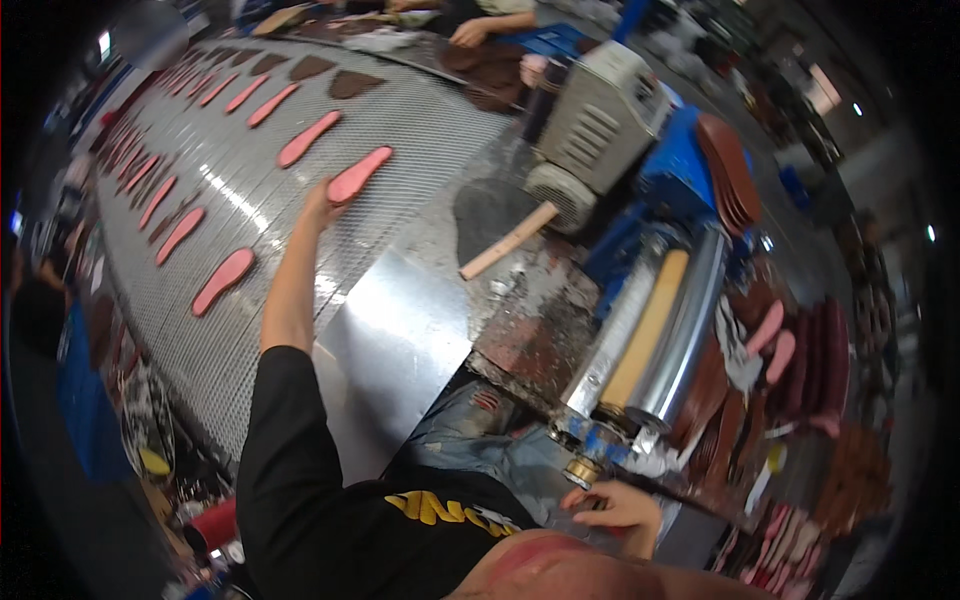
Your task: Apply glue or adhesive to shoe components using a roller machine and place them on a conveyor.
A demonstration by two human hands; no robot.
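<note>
My left hand reaches far out over a metal mesh belt. It is closed on the lower end of a pink insole, whose other end points up and to the right. Part of that hand is hidden by the insole. More pink insoles lie spaced out in rows on the mesh belt. My right hand is low and close to my body, beside the brass-coloured end of a roller machine. Its fingers are apart and bent a little, and nothing shows in them.
The roller machine has shiny metal rollers and a grey motor. A flat wooden stick lies near it. Smooth sheet metal edges the belt. Stacked brown soles stand at right. Another person's hand is at the far side.
</note>
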